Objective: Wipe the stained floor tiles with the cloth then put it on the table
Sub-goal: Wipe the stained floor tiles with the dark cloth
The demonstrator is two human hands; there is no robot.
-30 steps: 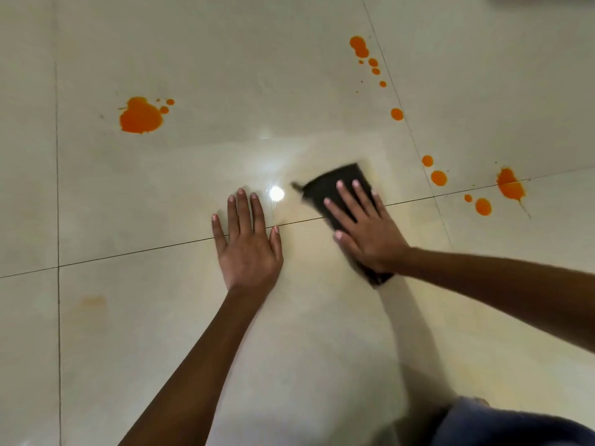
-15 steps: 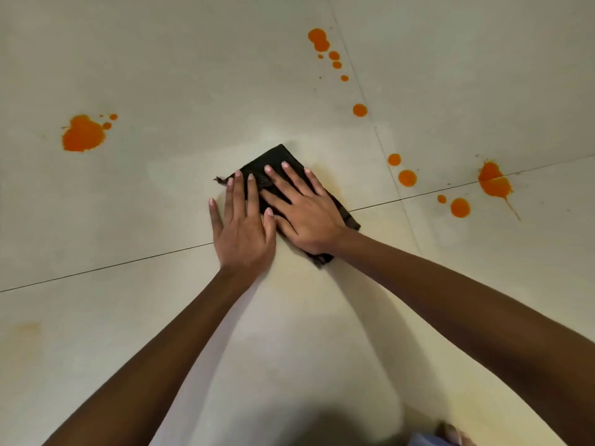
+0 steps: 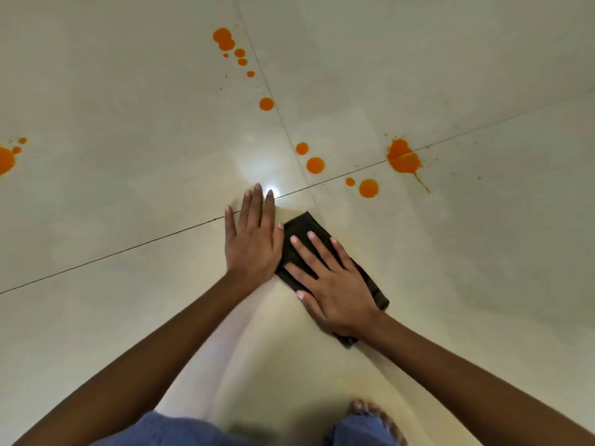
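- Right hand [image 3: 335,284] flat on dark cloth [image 3: 306,230], fingers [image 3: 317,249] spread apart, pressing it to the floor tiles [image 3: 128,317].
- Left hand [image 3: 252,243] flat on bare tile, fingers together, touching the cloth's edge.
- Orange stains [image 3: 368,188] beyond, apart from the cloth.

I see the right hand [image 3: 335,284] pressed flat on a dark folded cloth [image 3: 304,228], fingers spread, palm covering most of it; the cloth's corners show beyond the fingertips and by the wrist. My left hand [image 3: 252,243] lies open and flat on the pale floor tiles [image 3: 128,101], its thumb side touching the cloth's edge, fingertips crossing a grout line [image 3: 128,249]. Orange stains dot the tiles: a string of drops [image 3: 223,40] far ahead, round spots [image 3: 315,165] just beyond the hands, a larger splat [image 3: 404,159] to the right, another patch [image 3: 4,160] at the left edge. Blue clothing [image 3: 167,429] and toes [image 3: 360,407] show at the bottom
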